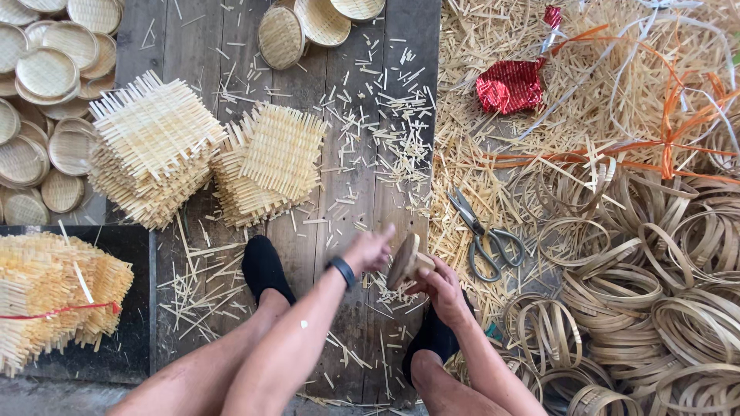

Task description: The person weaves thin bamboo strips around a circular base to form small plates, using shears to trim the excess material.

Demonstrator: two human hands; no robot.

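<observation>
My right hand (441, 286) grips a small round woven bamboo tray (406, 262), held on edge above the wooden boards between my feet. My left hand (368, 249), with a dark band on its wrist, hovers just left of the tray with the fingers loosely apart and blurred; I cannot tell whether it touches the tray. Two stacks of square woven bamboo mats (154, 146) (270, 162) lie on the boards ahead of me.
Scissors (484, 235) lie to the right on bamboo scraps. Many bamboo hoops (655, 285) pile up at right. Finished round trays (46, 77) sit at far left and at the top (308, 23). A tied bundle of mats (54, 300) lies at lower left. Red foil (509, 85) rests on the straw.
</observation>
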